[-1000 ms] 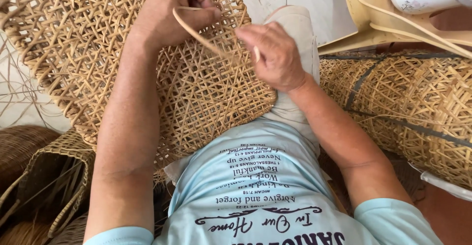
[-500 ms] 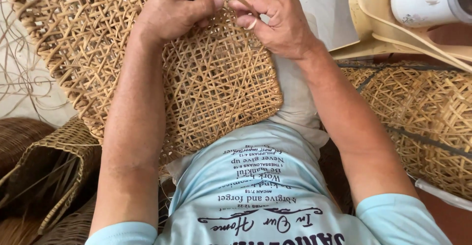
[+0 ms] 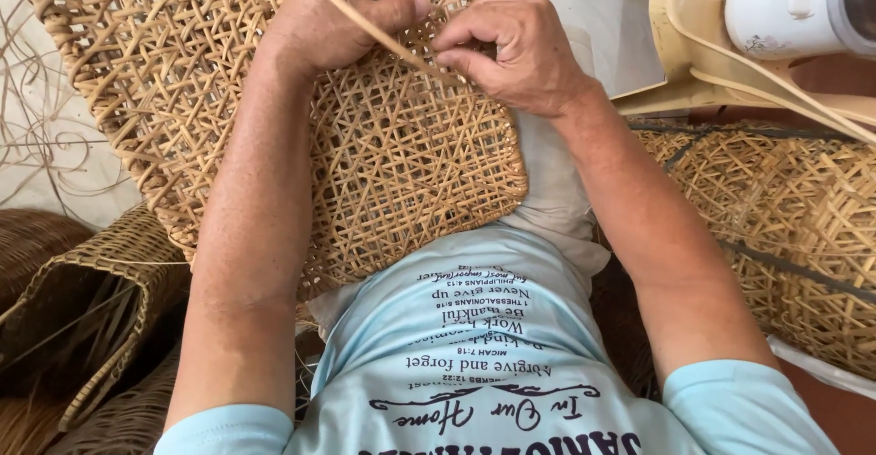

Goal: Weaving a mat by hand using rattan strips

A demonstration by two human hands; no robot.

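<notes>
1. Both hands are closed on one thin cane strip (image 3: 383,33): the left hand (image 3: 342,17) pinches it between thumb and fingers, and the right hand (image 3: 511,49) nips its lower end with curled fingertips where it meets the weave.
2. Nearest the viewer, a pale blue T-shirt (image 3: 474,364) with dark lettering covers the seated person's chest, both bare forearms reaching away from it.
3. Resting on the person's lap, over light trousers (image 3: 557,190), is the woven cane panel (image 3: 401,163), an open lattice of tan strands with a thicker bound edge.
4. That strip runs slantwise from upper left to lower right across the top of the panel, its upper end passing under the left thumb.
5. The two hands sit just beside each other near the panel's far edge, knuckles almost touching.
6. To the person's left, low in the frame, lies a darker woven basket (image 3: 82,309) with loose strands inside it.
7. To the person's right, another piece of lattice basketwork (image 3: 785,227) stands close by the right arm.
8. Loose cane strands (image 3: 46,117) curl over the pale floor beyond the panel's left side.
9. Farthest off, at the upper right, a white appliance (image 3: 794,3) sits on a cream plastic chair (image 3: 693,44).
</notes>
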